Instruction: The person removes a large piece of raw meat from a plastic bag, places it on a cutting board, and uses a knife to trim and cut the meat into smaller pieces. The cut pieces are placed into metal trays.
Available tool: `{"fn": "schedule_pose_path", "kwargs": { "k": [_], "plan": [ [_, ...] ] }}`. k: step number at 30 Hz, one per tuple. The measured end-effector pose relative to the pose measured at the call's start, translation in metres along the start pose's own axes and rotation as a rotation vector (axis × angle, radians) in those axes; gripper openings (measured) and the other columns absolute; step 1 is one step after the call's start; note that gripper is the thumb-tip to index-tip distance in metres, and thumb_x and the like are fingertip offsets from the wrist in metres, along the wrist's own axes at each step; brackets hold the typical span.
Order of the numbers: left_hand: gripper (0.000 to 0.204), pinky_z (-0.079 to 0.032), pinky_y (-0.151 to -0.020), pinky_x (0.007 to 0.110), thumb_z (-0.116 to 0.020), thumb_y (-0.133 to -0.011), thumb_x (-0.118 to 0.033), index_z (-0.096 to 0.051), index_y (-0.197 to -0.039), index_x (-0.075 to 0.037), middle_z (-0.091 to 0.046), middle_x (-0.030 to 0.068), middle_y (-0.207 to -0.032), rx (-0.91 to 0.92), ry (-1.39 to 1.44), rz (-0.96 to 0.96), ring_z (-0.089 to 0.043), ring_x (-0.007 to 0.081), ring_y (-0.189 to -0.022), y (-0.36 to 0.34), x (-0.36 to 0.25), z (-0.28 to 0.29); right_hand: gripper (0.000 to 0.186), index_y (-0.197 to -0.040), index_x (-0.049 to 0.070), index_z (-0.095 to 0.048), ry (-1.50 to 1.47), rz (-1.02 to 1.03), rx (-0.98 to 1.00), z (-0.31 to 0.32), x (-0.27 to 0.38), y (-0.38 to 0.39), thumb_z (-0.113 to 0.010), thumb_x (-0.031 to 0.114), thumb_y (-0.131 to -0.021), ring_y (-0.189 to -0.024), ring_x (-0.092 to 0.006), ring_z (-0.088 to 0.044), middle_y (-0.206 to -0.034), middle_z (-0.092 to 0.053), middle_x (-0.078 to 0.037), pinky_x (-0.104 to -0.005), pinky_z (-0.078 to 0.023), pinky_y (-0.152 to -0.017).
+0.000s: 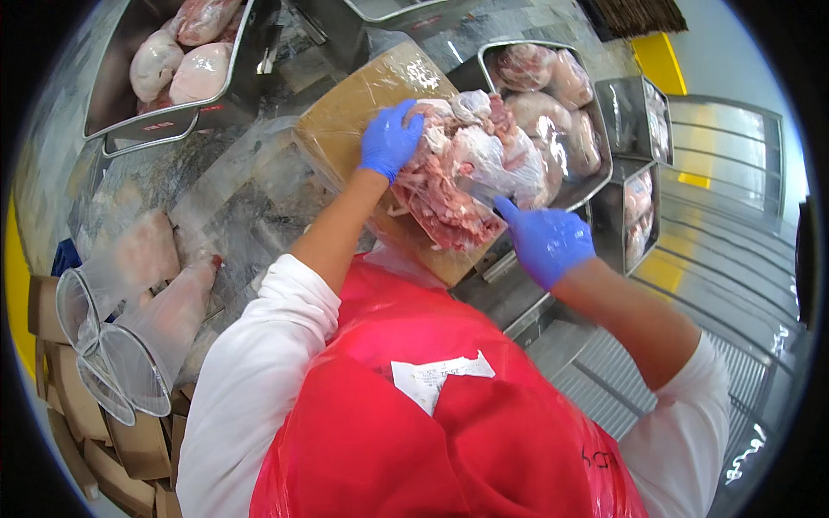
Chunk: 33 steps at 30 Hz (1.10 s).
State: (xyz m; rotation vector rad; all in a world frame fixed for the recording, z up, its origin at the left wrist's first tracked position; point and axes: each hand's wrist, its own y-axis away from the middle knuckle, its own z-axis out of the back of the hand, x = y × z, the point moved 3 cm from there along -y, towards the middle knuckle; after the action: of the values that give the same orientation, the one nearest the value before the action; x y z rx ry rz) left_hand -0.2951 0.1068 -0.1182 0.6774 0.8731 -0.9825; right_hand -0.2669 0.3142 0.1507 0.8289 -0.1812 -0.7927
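A large, ragged cut of pink raw meat (pixel 449 207) with white fat and membrane lies in front of me, over a brown cardboard box (pixel 345 121) covered in clear plastic. My left hand (pixel 390 140), in a blue glove, grips the meat's left edge, its fingertips partly hidden there. On the other side, my blue-gloved right hand (pixel 550 243) is closed with the index finger stretched forward. From it a grey knife blade (pixel 477 192) reaches onto the meat; the handle is hidden in my fist.
Metal tubs hold meat: a large tub (pixel 102 121) at upper left, another (pixel 602 129) just beyond the cut, smaller ones (pixel 635 99) farther right. Plastic-wrapped meat (pixel 186 298) and wire-rimmed rings (pixel 129 367) are at left. Cardboard boxes (pixel 142 445) stand below them.
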Motion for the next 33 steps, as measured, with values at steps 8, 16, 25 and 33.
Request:
{"fn": "schedule_pose_path", "kwargs": {
  "k": [8, 16, 25, 33],
  "plan": [
    [0.047, -0.050, -0.101, 0.048, -0.059, -0.097, -0.044, -0.068, -0.129, -0.011, -0.068, 0.0236, -0.124, -0.010, -0.034, -0.059, -0.064, 0.0419, -0.116, -0.015, -0.001, -0.001, 0.052, -0.151, 0.035, -0.048, -0.242, -0.024, -0.256, -0.113, -0.048, -0.008, -0.059, 0.032, -0.100, -0.070, -0.0396, -0.070, -0.086, -0.070, -0.019, -0.0535, -0.055, -0.061],
    [0.048, -0.050, -0.102, 0.046, -0.060, -0.097, -0.047, -0.068, -0.130, -0.013, -0.069, 0.0202, -0.127, 0.134, -0.056, -0.036, -0.064, 0.0396, -0.118, -0.027, -0.012, 0.007, 0.057, -0.148, 0.038, -0.055, -0.439, 0.041, -0.701, -0.227, -0.056, -0.043, -0.071, 0.033, -0.094, -0.052, -0.0330, -0.059, -0.069, -0.058, -0.010, -0.0474, -0.050, -0.050],
    [0.050, -0.052, -0.098, 0.047, -0.061, -0.096, -0.045, -0.067, -0.131, -0.010, -0.070, 0.0221, -0.122, 0.164, -0.049, -0.099, -0.065, 0.0419, -0.114, -0.029, -0.011, 0.011, 0.056, -0.144, 0.031, -0.061, -0.635, 0.047, -1.001, -0.271, -0.031, -0.062, -0.077, 0.028, -0.090, -0.053, -0.0286, -0.060, -0.070, -0.061, -0.008, -0.0424, -0.050, -0.050],
    [0.049, -0.049, -0.096, 0.050, -0.062, -0.097, -0.030, -0.057, -0.139, -0.004, -0.063, 0.0246, -0.124, -0.248, -0.295, -0.516, -0.060, 0.0435, -0.114, 0.070, -0.058, 0.024, 0.055, -0.145, 0.037, -0.058, -0.608, -0.024, -0.969, -0.277, -0.030, -0.057, -0.073, 0.031, -0.093, -0.059, -0.0324, -0.065, -0.074, -0.064, -0.011, -0.0448, -0.054, -0.054]
  ]
}}
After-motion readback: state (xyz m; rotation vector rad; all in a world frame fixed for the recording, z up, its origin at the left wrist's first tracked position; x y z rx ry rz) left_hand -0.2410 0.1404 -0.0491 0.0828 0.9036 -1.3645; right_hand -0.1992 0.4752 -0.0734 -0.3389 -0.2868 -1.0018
